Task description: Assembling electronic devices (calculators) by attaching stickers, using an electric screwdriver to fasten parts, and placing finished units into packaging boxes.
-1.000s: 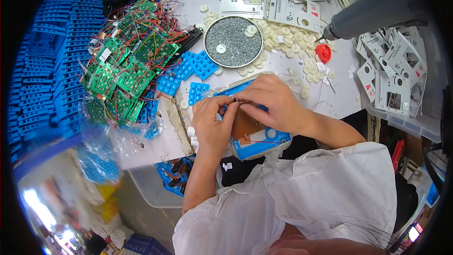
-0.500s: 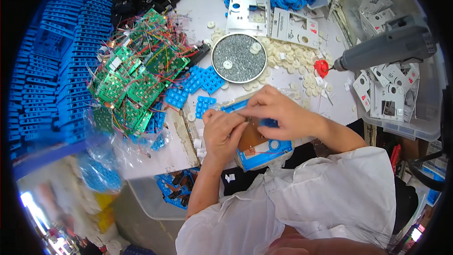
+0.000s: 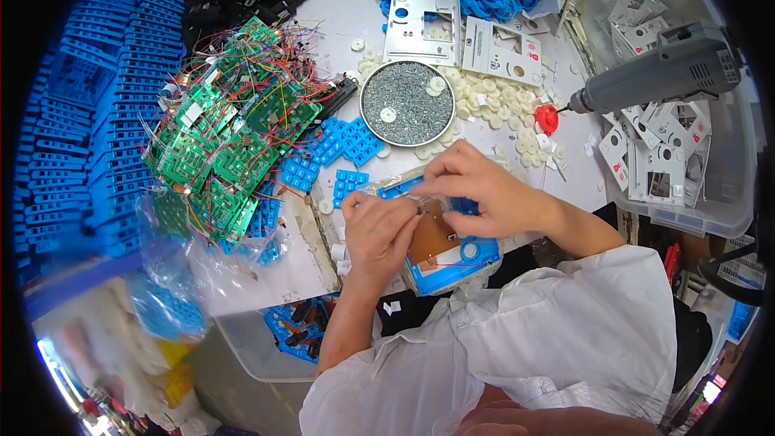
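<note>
A blue plastic housing point(image 3: 440, 277) with a brown circuit board point(image 3: 430, 240) inside lies in front of me at the table's near edge, on a clear plastic bag. At its left side my left hand point(image 3: 378, 230) is closed, thumb and fingertips pinched together over the board's edge; what they hold is too small to make out. Over the far right part of the housing is my right hand point(image 3: 483, 198), its thumb and forefinger apart and curved, the forefinger reaching toward the left fingertips. Nothing shows in its grasp. Thin red wires run along the housing's near end.
Beyond the hands stands a round tray of screws point(image 3: 408, 134) among white plastic discs point(image 3: 529, 145). A heap of wired green circuit boards point(image 3: 234, 141) and blue keypads point(image 3: 349, 186) lie left. A grey electric screwdriver point(image 3: 654, 69) hangs right, near a clear bin of white panels point(image 3: 731, 194).
My right forefinger has drawn slightly apart from the left fingertips. The left hand keeps its pinch over the housing, and more of the brown board shows.
</note>
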The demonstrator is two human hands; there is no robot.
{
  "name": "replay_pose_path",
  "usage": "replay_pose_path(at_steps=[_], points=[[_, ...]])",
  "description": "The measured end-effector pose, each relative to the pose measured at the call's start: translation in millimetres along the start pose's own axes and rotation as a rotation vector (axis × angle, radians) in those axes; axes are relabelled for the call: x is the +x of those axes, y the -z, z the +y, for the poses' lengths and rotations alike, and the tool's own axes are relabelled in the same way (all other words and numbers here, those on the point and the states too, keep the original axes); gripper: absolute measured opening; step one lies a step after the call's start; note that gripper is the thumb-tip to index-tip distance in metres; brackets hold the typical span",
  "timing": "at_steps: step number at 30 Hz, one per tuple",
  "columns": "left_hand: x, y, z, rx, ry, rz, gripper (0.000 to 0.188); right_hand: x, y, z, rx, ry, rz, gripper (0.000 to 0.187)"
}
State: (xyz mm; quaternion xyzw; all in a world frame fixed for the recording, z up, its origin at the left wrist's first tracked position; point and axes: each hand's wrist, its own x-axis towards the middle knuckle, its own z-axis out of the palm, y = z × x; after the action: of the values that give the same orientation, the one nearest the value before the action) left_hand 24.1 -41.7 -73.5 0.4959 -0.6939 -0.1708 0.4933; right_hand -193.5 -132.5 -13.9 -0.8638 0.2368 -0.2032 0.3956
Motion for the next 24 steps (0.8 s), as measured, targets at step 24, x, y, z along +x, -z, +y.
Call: replay_pose_path(at_steps=[24], points=[[0,0,-5,0.02,0.087,0.081,0.015,33,14,7,0.08,-0.087,0.214,0.011]])
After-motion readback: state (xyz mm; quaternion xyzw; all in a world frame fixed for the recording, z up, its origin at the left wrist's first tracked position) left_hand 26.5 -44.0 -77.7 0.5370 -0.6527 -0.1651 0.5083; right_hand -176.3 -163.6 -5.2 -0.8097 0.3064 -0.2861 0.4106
